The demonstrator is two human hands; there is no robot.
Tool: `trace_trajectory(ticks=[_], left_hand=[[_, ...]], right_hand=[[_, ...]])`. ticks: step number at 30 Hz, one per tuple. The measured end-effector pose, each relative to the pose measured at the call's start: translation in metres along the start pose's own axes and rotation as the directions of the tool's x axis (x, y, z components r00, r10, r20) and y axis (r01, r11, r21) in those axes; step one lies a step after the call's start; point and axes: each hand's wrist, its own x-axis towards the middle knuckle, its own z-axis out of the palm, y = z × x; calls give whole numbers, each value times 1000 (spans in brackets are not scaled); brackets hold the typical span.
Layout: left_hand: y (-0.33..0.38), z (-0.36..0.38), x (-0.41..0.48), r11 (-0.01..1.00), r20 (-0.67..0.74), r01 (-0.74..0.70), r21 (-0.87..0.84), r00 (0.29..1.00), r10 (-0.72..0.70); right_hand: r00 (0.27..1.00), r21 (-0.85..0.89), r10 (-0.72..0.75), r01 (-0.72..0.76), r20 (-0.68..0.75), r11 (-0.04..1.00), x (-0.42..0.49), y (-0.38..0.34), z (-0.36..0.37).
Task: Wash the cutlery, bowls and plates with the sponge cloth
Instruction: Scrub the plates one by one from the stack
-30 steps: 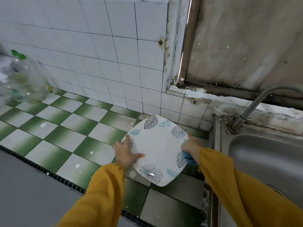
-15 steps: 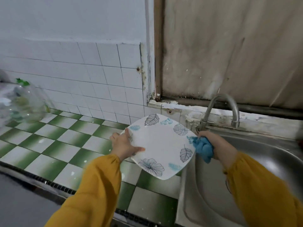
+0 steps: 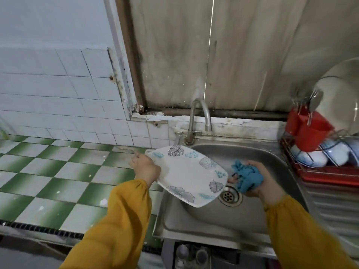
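Above sink (image 3: 244,152), right grip (image 3: 261,180) around cloth (image 3: 245,176)

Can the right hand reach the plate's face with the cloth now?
Likely yes: the right hand, gripping the cloth, sits just beside the plate with nothing between; the left hand holds it face-up.

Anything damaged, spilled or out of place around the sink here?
The ledge behind the tap is chipped and flaking, with dark staining along the frame above it. White specks dot the tiled counter. The plate in the left hand and cloth in the right hand look normal.
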Motion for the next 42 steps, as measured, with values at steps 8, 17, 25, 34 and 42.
trace_trajectory(ticks=[8,17,25,34,42], left_hand=[[41,46,-47,604,-197,-125,-787,979,-53],[80,69,-84,520,-132,-111,-847,991,-4],[83,81,-120,637,-370,-332,-696,926,79],[68,44,-123,554,-272,-207,-806,962,-36],[66,36,-143,611,-229,-273,-744,962,151]], right_hand=[[991,147,126,-132,50,980,-2,5,-34],[996,94,51,-57,71,994,24,17,-67],[929,146,21,-80,369,986,25,15,-40],[565,-308,-657,824,499,475,46,92,-8],[428,-294,-739,902,521,315,17,71,65]])
